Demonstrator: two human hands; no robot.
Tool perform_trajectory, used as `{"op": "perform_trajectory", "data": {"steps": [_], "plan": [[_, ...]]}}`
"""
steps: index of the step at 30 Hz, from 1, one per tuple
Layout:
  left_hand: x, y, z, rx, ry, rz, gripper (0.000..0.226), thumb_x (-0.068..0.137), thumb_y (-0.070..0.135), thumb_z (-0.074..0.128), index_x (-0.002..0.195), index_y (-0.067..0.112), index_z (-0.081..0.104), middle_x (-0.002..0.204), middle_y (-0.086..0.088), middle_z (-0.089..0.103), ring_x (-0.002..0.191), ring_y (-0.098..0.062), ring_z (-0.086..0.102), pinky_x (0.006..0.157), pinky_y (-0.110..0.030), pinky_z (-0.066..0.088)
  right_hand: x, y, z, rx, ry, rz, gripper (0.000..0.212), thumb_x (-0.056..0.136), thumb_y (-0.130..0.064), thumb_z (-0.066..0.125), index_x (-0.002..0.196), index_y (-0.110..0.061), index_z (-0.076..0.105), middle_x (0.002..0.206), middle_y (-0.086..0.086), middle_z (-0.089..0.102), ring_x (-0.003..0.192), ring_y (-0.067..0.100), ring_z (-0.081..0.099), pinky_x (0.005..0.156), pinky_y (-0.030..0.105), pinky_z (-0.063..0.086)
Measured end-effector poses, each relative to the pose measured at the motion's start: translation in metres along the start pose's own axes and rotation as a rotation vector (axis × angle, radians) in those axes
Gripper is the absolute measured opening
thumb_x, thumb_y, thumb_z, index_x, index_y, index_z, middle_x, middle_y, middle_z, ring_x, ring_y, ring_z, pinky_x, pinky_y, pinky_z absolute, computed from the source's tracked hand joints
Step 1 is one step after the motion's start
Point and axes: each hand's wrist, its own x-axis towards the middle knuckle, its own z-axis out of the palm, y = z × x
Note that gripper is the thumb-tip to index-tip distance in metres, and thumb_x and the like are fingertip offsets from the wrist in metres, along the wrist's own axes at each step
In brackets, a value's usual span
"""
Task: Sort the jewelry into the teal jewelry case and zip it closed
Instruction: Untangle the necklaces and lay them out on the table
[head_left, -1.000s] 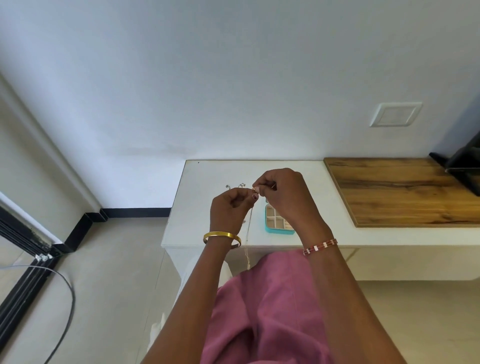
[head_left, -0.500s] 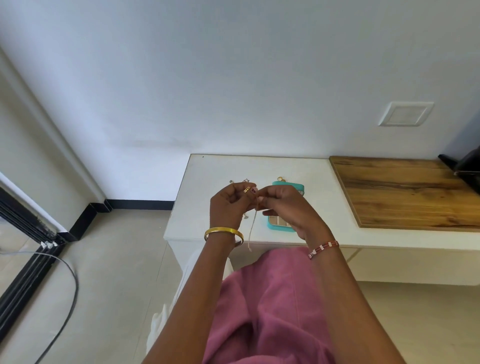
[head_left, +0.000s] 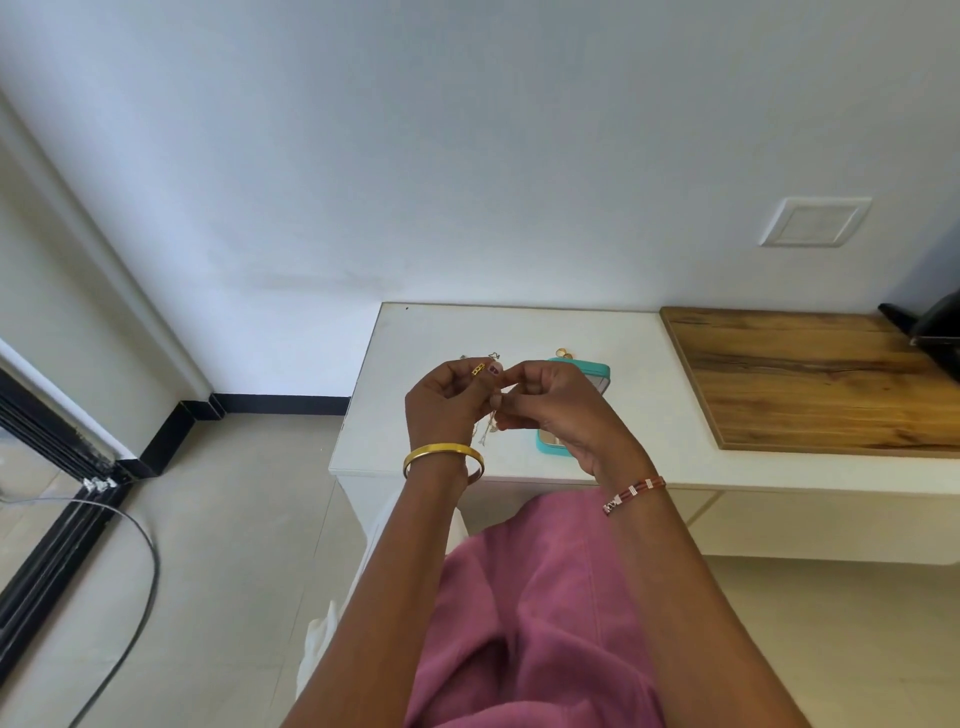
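The room is bright with soft, even daylight. The light seems to come from the left side, where the glass door (head_left: 31, 467) is. The wall (head_left: 467, 156) looks pale blue-white, with a soft darker zone low on it. Shadows under the surface (head_left: 415, 364) are weak and have no hard edges. There is no strong glare. The wide lens bends straight lines near the edges. The small chain (head_left: 485, 428) between the fingers is too fine to see clearly.
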Motion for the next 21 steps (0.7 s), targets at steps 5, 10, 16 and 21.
{"op": "perform_trajectory", "data": {"steps": [5,10,16,21], "plan": [[-0.0017,-0.0019,0.0016,0.070,0.017,0.043,0.011,0.078,0.001,0.066,0.087,0.008,0.069,0.066,0.002,0.067,0.063,-0.013,0.063,0.065,-0.020,0.056,-0.0008,-0.0023,-0.0003,-0.089,0.133,-0.052,0.006,0.078,-0.009,0.071,0.083,-0.006,0.068,0.076,0.011,0.069,0.063,0.015,0.064,0.070,0.022,0.056],[-0.0016,-0.0025,0.0030,0.071,0.010,0.045,0.017,0.077,0.001,0.067,0.088,0.015,0.070,0.060,0.013,0.068,0.070,-0.017,0.063,0.072,-0.025,0.055,-0.0011,-0.0042,-0.0027,-0.130,0.154,-0.087,0.008,0.078,-0.013,0.071,0.085,-0.007,0.070,0.081,0.014,0.070,0.070,0.020,0.066,0.075,0.028,0.056],[-0.0004,-0.0023,0.0016,0.042,0.029,0.017,0.017,0.078,0.005,0.067,0.093,0.013,0.069,0.070,0.003,0.068,0.073,-0.020,0.064,0.076,-0.027,0.056,-0.0023,-0.0043,0.0024,-0.214,0.163,-0.098,0.009,0.077,-0.017,0.071,0.084,-0.011,0.070,0.082,0.012,0.072,0.065,0.013,0.062,0.071,0.024,0.053],[-0.0007,-0.0024,0.0011,-0.006,0.000,-0.026,0.013,0.081,0.009,0.065,0.093,0.008,0.070,0.059,0.009,0.069,0.063,-0.010,0.066,0.075,-0.024,0.057,-0.0021,-0.0045,0.0034,-0.193,0.192,-0.087,0.005,0.079,-0.011,0.067,0.082,-0.008,0.069,0.078,0.011,0.070,0.061,0.011,0.060,0.070,0.024,0.053]]}}
